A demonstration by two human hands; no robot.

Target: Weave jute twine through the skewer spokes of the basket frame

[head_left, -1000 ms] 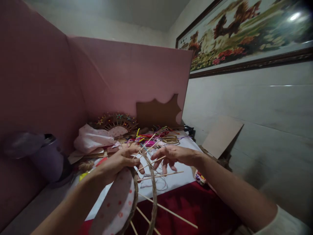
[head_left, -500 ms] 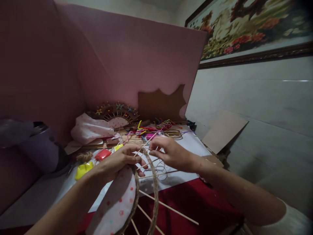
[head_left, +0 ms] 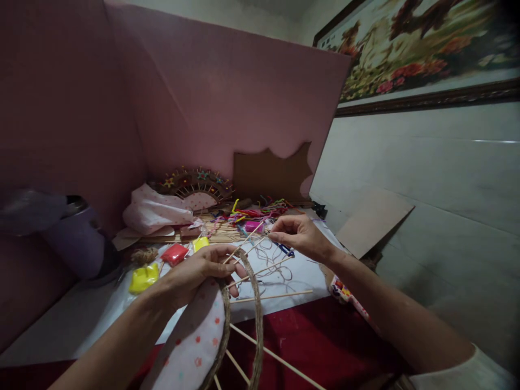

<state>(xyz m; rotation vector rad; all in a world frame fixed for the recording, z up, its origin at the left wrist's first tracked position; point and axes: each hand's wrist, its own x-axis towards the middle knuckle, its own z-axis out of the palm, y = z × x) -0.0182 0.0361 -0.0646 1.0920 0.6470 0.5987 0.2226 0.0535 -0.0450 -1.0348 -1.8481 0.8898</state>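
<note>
My left hand (head_left: 199, 271) is closed round the rim of a half-made fan (head_left: 219, 336): a spotted white cloth disc edged with twine, thin wooden sticks (head_left: 264, 297) fanning out from it, and an outer twine arc (head_left: 257, 309) across the sticks. My right hand (head_left: 298, 234) is raised just beyond the fan, thumb and fingers pinched on a thin strand of twine (head_left: 272, 260) that loops loosely down onto the white sheet (head_left: 284, 284).
A finished fan (head_left: 195, 187) leans against the pink board (head_left: 227, 108) at the back. Coloured pipe cleaners (head_left: 260, 211), pink cloth (head_left: 154, 214), red and yellow clay packs (head_left: 144, 276), a purple appliance (head_left: 77, 238) and cardboard (head_left: 371, 219) lie around. Red cloth (head_left: 325, 346) covers the near edge.
My right hand has lifted away from the sticks and moved back and right, closing into a pinch and drawing the twine out. My left hand has kept its hold on the fan.
</note>
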